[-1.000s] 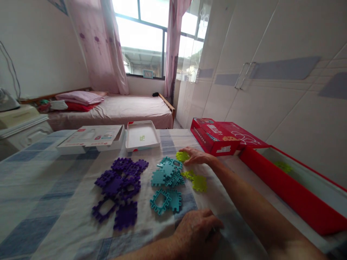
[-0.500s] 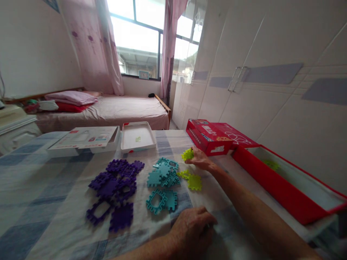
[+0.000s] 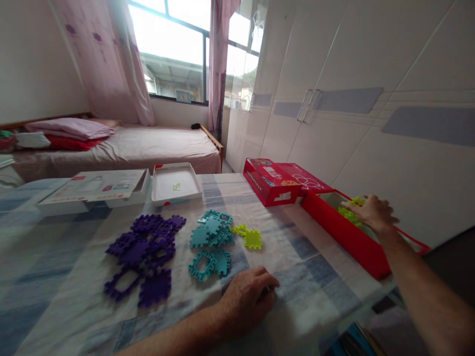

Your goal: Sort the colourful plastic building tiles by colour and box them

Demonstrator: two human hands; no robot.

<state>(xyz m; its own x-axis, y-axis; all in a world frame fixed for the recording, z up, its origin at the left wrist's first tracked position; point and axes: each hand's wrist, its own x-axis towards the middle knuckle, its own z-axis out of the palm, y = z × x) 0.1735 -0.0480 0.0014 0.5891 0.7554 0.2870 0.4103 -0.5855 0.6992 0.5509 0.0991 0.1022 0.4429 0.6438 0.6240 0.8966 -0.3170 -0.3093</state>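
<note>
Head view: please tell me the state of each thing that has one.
Long red box: open, yellow-green pieces inside
Right hand: at its opening, grip unclear
Left hand: curled, resting on cloth
Purple pieces: heaped, overlapping
Turquoise pieces: loose, partly overlapping
Yellow-green pieces on cloth: lying loose
White tray: open side up
Wardrobe doors: shut
Curtains: drawn aside

Under a blue-and-white cloth (image 3: 304, 306), the tabletop (image 3: 85, 316) carries teal pieces (image 3: 213, 227) — purple pieces (image 3: 135, 252) lie left of them, yellow-green pieces (image 3: 253, 239) just right; a white carton (image 3: 79, 190) and white tray (image 3: 166, 190) behind, red boxes (image 3: 272, 183) farther right.
</note>
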